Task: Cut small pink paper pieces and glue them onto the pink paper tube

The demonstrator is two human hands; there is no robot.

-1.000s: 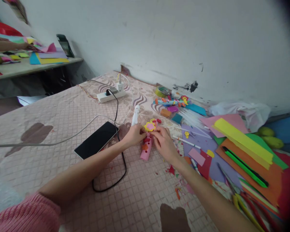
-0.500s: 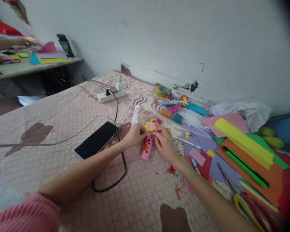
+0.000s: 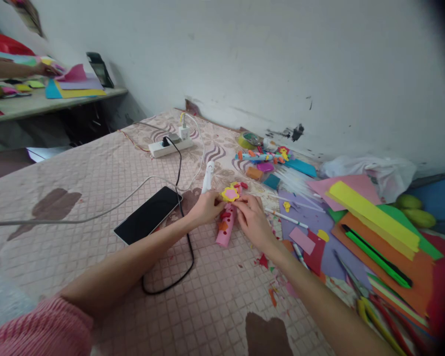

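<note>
A pink paper tube with red dots and small red and orange cutouts lies on the patterned tablecloth. On its upper part sits a yellow paper flower with a pink centre. My left hand pinches the flower's left edge, fingers closed. From the other side, my right hand presses the flower's lower right edge with closed fingers. Just behind my left hand lies a white glue gun, partly hidden by that hand. A dark-screened phone rests to the left.
A white power strip with cables is at the back; a black cable loops near my left forearm. To the right are foam sheets, a green cutter, scissors and a decorated blue tube. Another person's hand is at the far-left table.
My hands and the pink tube stay almost in place. At the far table, the other person's hand has shifted slightly and now touches a pink sheet.
</note>
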